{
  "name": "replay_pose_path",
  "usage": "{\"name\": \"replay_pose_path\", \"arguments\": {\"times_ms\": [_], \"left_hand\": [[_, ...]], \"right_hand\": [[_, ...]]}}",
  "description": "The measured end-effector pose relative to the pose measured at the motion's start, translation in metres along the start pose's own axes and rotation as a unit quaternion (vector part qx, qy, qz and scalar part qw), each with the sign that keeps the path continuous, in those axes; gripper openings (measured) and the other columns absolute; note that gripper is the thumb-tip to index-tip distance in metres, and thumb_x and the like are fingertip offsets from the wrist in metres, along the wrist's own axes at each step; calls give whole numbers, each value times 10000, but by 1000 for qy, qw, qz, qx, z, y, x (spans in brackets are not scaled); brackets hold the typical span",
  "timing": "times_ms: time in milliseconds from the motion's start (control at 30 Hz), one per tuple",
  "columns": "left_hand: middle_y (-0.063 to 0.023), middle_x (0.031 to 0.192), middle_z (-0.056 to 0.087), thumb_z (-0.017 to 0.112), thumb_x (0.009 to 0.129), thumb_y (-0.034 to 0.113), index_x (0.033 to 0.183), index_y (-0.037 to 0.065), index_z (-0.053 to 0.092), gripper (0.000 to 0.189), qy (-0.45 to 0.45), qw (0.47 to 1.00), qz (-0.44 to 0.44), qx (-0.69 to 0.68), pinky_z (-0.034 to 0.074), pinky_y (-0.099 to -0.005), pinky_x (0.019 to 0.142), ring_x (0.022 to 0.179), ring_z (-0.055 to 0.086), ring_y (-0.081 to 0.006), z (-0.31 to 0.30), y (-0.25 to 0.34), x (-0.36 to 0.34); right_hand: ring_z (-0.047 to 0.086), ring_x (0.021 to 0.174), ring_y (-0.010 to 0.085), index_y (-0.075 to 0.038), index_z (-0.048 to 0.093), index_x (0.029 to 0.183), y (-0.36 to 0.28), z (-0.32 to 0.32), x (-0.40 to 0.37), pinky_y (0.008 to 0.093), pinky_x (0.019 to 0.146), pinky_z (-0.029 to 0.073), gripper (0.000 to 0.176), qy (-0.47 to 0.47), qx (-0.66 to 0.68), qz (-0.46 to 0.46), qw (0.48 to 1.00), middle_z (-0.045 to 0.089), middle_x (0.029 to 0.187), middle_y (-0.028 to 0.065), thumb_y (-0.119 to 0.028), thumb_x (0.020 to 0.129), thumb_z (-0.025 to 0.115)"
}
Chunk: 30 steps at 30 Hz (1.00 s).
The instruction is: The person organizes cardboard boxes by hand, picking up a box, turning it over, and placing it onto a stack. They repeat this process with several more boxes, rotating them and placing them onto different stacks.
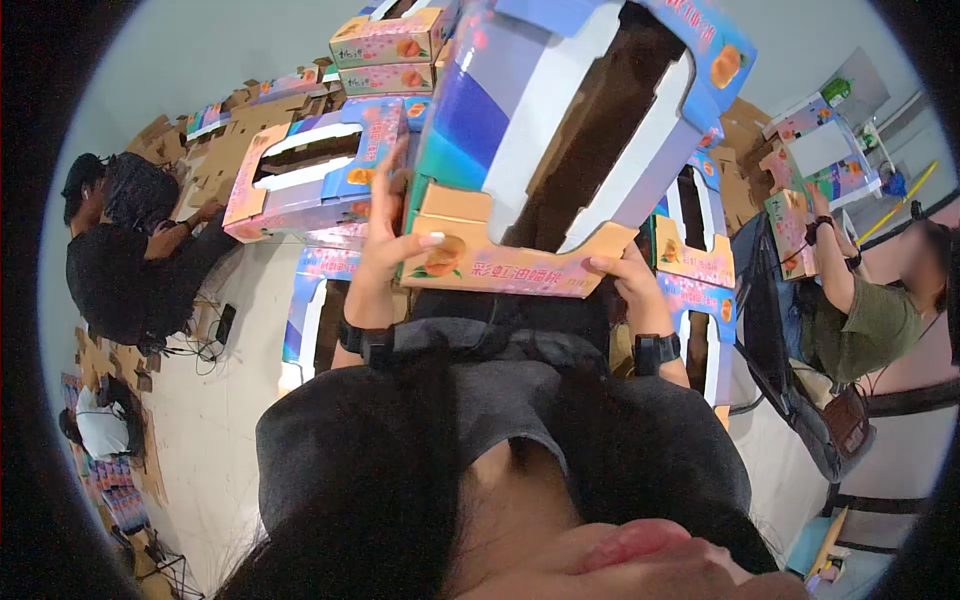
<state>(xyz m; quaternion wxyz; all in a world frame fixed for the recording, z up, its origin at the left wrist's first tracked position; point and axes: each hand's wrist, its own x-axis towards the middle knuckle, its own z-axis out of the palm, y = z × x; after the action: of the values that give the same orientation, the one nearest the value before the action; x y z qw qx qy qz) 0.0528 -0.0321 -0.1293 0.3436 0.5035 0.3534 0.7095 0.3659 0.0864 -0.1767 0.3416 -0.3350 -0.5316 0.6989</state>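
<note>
A printed cardboard fruit box [455,225] in purple, blue and orange is held up in front of my body, slightly tilted. Its top has a long opening with white edges and a dark inside. My left hand [385,240] grips the box's left side, with the thumb on the orange front panel. On the right, my right hand [632,278] holds the lower right corner. Similar boxes flank it: one box [310,165] lies left of my left hand, and another box [690,225] stands beyond my right hand.
Stacked boxes [385,50] stand at the back. Flattened cardboard [240,140] covers the floor at left, near a seated person [135,260] in dark clothes. At right, a person in a green shirt [865,320] handles a box [790,230]. Cables [205,340] lie on the floor.
</note>
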Motion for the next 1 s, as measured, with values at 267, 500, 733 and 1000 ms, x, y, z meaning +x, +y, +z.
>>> {"name": "replay_pose_path", "arguments": {"times_ms": [267,500,733,1000], "left_hand": [[-215,1281,466,638,708,208,1439,64,225,852,100,983,-106,-114,459,-403,955,1171,521,-318,21,12,-22],[-181,1062,596,513,831,315,1145,-76,508,501,146,952,-134,-234,498,-358,866,950,619,-262,43,1,-36],[-183,1295,443,571,811,205,1408,60,169,734,121,983,-53,-125,444,-409,965,1146,526,-287,84,-34,-32],[-189,1312,337,669,796,81,1468,124,-63,995,21,989,-80,-120,402,-405,1018,1233,441,-283,106,-71,-35]], "right_hand": [[564,1100,215,-18,403,1341,-19,12,-17,358,916,479,655,72,112,-97,986,548,1219,115,-348,821,625],[385,1316,284,-83,275,1447,-7,-21,-27,463,1053,363,1117,-11,243,-102,965,355,1460,96,-774,637,614],[339,1340,268,-103,218,1465,1,25,-22,448,1084,298,1095,11,212,-111,971,332,1467,67,-793,682,549],[555,1115,266,-70,455,1307,5,-6,-7,433,957,442,543,246,276,-163,915,564,1215,104,-422,894,472]]}}
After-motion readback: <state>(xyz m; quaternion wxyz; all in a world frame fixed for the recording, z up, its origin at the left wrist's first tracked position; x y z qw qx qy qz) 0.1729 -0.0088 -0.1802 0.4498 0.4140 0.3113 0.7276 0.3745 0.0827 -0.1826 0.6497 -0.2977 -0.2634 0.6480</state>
